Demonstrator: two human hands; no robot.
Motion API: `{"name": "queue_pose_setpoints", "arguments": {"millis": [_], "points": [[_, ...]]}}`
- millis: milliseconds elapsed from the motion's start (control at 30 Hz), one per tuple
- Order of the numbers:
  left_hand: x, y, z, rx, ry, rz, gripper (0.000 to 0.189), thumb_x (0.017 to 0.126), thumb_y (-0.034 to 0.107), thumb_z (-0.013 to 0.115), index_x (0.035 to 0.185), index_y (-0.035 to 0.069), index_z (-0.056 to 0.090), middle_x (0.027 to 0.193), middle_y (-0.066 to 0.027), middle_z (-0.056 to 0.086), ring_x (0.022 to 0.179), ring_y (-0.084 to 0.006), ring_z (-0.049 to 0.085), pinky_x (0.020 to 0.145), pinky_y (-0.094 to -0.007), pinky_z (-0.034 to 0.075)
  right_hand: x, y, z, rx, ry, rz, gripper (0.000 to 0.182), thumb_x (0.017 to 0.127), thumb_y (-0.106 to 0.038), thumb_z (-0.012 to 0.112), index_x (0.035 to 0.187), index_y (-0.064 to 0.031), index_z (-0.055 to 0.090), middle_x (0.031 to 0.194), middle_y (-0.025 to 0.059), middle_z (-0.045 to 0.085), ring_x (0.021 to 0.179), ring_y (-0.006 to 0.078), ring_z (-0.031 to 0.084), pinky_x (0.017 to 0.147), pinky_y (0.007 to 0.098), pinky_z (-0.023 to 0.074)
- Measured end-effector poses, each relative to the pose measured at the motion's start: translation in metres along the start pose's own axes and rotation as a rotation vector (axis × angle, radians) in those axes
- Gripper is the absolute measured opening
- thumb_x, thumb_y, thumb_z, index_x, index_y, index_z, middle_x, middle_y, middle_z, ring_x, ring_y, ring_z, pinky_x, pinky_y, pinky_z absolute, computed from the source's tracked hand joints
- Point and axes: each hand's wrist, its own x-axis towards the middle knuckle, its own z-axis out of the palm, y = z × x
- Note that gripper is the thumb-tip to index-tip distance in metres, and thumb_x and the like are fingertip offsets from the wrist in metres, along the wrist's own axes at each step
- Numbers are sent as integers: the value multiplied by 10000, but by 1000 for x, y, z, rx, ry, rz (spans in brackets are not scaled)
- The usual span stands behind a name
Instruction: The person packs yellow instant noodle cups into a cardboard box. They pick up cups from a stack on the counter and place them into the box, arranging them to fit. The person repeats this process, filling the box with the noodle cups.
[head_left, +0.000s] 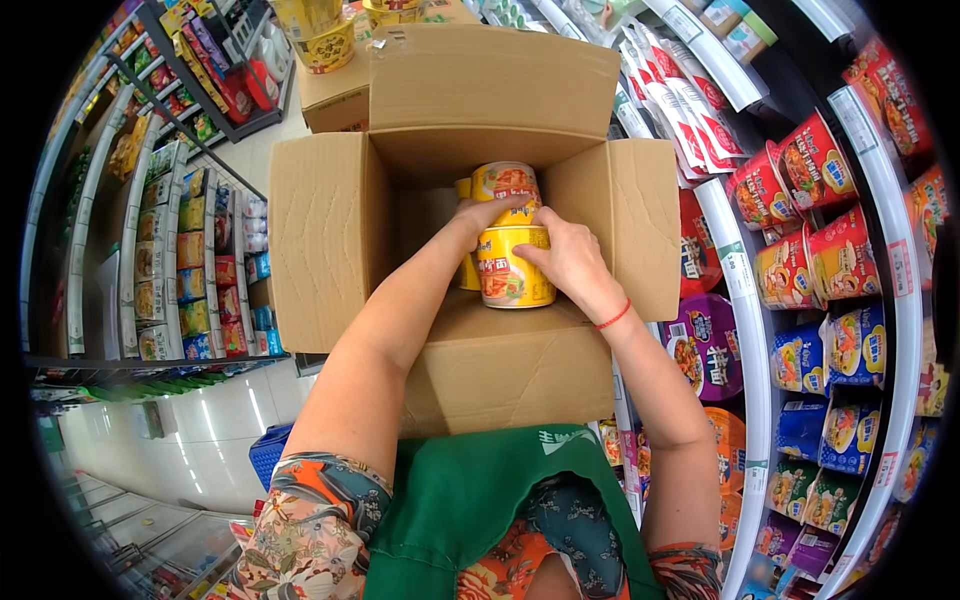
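Note:
An open cardboard box lies before me with its flaps folded outward. Inside it are yellow instant noodle cups with printed lids. My left hand is on the upper noodle cup, its fingers across the cup's side. My right hand grips the right side of the lower noodle cup, its thumb across the front and a red string bracelet at the wrist. Another yellow cup shows partly behind these, to the left. The left palm's contact with the cups is partly hidden.
On the right, shelves hold red, blue, green and purple noodle cups. White-and-red packets hang over a shelf edge at upper right. Another carton with yellow cups on it stands behind the box. Left are packet-filled shelves and tiled floor.

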Motion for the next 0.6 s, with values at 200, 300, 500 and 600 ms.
{"name": "queue_pose_setpoints", "arguments": {"millis": [200,300,500,600], "points": [[0,-7,-1,-12,14,29,651,668,296,825,1131,-48,523,1014,-166,646,846,-250,668,733,-387,562,-6,-11,0,-50,-63,28,687,670,-300,786,1162,-5,407,901,275,617,848,427,609,741,463,496],[-6,-10,4,36,51,49,726,637,350,837,1134,-64,508,1017,-168,641,842,-249,667,740,-384,559,-13,-12,8,-210,-137,98,818,639,-316,811,1199,24,322,942,285,572,841,440,598,729,467,497],[-27,-8,8,-16,107,59,808,633,445,817,1154,-77,487,1030,-171,635,870,-236,659,748,-363,547,-21,-23,8,-450,42,-11,746,604,-248,832,1139,7,379,1024,199,473,778,343,599,685,401,522],[-24,-7,9,38,181,53,814,637,452,814,1164,-74,485,1050,-169,630,900,-230,650,775,-356,533,-17,-27,12,-490,93,-21,670,590,-248,838,1061,-8,427,994,154,469,701,304,612,643,355,541]]}}
